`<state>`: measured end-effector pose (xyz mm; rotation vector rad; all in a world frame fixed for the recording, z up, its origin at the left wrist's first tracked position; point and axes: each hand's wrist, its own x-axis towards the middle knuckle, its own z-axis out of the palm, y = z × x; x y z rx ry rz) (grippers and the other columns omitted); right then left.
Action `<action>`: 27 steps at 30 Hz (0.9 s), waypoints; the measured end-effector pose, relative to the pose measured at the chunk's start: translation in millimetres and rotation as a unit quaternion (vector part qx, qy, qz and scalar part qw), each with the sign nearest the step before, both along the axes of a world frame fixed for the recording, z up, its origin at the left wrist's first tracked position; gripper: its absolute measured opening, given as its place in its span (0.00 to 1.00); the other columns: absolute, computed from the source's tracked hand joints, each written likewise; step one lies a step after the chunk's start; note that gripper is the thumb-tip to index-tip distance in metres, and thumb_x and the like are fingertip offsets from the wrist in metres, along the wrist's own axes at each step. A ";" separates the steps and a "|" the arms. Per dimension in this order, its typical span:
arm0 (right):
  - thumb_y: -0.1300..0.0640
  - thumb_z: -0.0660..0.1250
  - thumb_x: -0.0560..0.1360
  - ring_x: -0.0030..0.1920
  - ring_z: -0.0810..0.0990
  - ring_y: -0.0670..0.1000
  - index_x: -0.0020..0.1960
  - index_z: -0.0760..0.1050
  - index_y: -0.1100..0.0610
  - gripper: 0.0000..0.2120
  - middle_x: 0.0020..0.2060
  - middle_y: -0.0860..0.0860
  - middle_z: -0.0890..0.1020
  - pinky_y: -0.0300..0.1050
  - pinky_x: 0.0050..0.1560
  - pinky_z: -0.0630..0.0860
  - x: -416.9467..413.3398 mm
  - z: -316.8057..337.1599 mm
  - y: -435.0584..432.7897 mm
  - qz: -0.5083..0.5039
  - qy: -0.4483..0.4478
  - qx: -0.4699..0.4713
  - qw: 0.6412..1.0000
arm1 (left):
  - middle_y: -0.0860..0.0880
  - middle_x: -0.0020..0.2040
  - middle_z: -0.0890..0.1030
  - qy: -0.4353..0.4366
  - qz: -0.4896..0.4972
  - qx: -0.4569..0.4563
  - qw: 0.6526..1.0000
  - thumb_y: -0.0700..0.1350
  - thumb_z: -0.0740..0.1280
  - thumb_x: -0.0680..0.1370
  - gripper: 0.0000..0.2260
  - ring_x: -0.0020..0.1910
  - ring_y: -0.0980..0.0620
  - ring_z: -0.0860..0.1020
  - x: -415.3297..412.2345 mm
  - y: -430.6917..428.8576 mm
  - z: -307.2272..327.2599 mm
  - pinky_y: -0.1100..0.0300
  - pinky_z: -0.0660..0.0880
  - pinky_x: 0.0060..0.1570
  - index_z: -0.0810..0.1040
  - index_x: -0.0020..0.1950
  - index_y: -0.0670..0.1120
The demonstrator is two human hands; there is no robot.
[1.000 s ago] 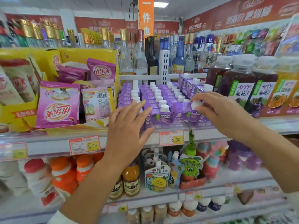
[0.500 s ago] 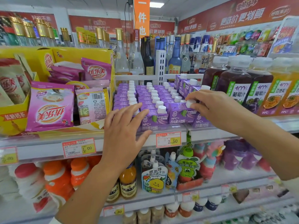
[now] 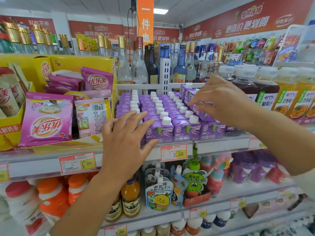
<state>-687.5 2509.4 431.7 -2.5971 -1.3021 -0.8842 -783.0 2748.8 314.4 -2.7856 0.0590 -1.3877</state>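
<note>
Rows of small purple juice cartons [image 3: 185,128] with white caps fill the middle of a store shelf [image 3: 221,145]. My left hand [image 3: 126,142] is spread, its fingers lying against the front left cartons of the block. My right hand [image 3: 219,103] hovers over the right rows with loose, blurred fingers pointing down at the tilted cartons [image 3: 199,113] there. It grips nothing that I can see.
Pink milk-tea sachets [image 3: 46,121] in a yellow display box [image 3: 10,126] stand left of the cartons. Dark and orange juice bottles [image 3: 265,92] stand to the right, glass bottles [image 3: 151,65] behind. Price tags [image 3: 173,152] line the shelf edge; pouches [image 3: 158,195] and bottles fill the shelves below.
My right hand has let go of the white cap it pinched and risen above the right rows. My left hand has stayed against the front left cartons.
</note>
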 end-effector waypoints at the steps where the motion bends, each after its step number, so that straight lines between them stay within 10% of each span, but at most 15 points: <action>1: 0.55 0.71 0.75 0.57 0.71 0.51 0.56 0.83 0.49 0.11 0.50 0.44 0.84 0.47 0.58 0.66 4.1 5.0 3.3 0.003 -0.002 -0.031 1.000 | 0.53 0.68 0.76 0.007 -0.008 0.001 1.000 0.62 0.63 0.75 0.23 0.69 0.49 0.71 2.2 1.3 0.9 0.46 0.61 0.63 0.77 0.65 0.54; 6: 0.50 0.67 0.77 0.63 0.67 0.46 0.62 0.78 0.41 0.14 0.45 0.37 0.74 0.40 0.56 0.59 25.7 17.7 22.8 -0.041 0.037 -0.226 0.973 | 0.54 0.66 0.77 0.010 -0.039 -0.017 0.999 0.62 0.60 0.76 0.21 0.67 0.50 0.72 8.1 5.2 -3.7 0.49 0.62 0.63 0.78 0.64 0.55; 15: 0.54 0.69 0.76 0.53 0.75 0.49 0.59 0.80 0.44 0.12 0.43 0.40 0.75 0.51 0.59 0.72 50.7 23.8 40.8 -0.049 0.138 -0.287 0.947 | 0.54 0.63 0.78 -0.006 -0.046 -0.026 0.999 0.61 0.62 0.76 0.20 0.66 0.50 0.73 11.0 6.0 -6.4 0.50 0.62 0.62 0.78 0.64 0.55; 27: 0.51 0.61 0.79 0.52 0.75 0.39 0.54 0.74 0.44 0.06 0.50 0.38 0.72 0.38 0.53 0.72 -23.8 45.2 8.4 0.032 0.163 -0.008 0.986 | 0.57 0.72 0.71 0.039 -0.098 -0.119 0.987 0.67 0.58 0.76 0.29 0.75 0.56 0.63 -6.4 -6.8 6.4 0.52 0.51 0.74 0.72 0.71 0.54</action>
